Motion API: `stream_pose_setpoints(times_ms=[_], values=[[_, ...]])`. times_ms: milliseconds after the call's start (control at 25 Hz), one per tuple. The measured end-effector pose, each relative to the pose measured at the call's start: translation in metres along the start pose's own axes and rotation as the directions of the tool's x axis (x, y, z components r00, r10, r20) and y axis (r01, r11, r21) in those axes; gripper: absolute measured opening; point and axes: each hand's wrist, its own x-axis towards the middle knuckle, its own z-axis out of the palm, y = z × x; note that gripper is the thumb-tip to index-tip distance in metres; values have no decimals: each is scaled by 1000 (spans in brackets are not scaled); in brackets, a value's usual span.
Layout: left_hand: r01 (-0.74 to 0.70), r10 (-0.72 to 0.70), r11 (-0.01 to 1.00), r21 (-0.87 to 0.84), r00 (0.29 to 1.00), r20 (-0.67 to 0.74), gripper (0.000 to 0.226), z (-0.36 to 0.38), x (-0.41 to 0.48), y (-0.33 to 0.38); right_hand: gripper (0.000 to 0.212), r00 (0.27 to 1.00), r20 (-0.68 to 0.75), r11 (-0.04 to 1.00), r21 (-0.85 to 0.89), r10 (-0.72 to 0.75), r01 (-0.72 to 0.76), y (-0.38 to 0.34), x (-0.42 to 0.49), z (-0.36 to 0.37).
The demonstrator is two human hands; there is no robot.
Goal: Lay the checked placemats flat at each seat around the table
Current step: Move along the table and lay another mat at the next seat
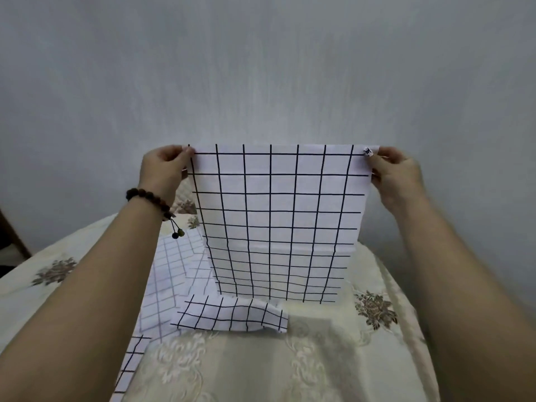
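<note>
While my left hand (164, 166) pinches the top left corner of the raised placemat (275, 221) between thumb and curled fingers, my right hand (397, 172) pinches the top right corner the same way, just beside a small dark tag (367, 151) at that edge. Between the two grips the cloth hangs upright and stretched, white with a dark grid. Its lower edge comes down close to the table; whether it touches I cannot tell. A crease runs across it below the middle. A bead bracelet (148, 197) sits on my left wrist, two beads dangling from it. Just below the hanging edge a crumpled placemat (232, 316) lies bunched on the tablecloth (232, 367). To its left a spread placemat (171, 274) lies paler side up, partly under the crumpled one, and a checked strip (130, 364) runs toward the near left edge beside my forearm. The tablecloth is cream with a flower pattern. Behind it stands a plain grey wall (261, 68).
</note>
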Motion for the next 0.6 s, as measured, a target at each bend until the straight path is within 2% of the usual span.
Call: stream_pose_setpoints(times_ms=[200,440,560,600], values=[[-19,22,999,-41,998,59,8,-12,-48,13,15,999,30,1000,-10,25,-25,-7,-40,-19],[119,-114,991,-68,991,70,7,-33,-118,-16,8,993,13,993,-20,118,-118,27,-105,-51],[157,-155,987,-28,987,48,7,-44,-152,-36,16,986,-21,985,-34,168,-169,50,-134,-68],[171,-170,985,-15,985,41,8,-47,-163,-42,13,982,-14,982,-25,187,-187,56,-145,-72]])
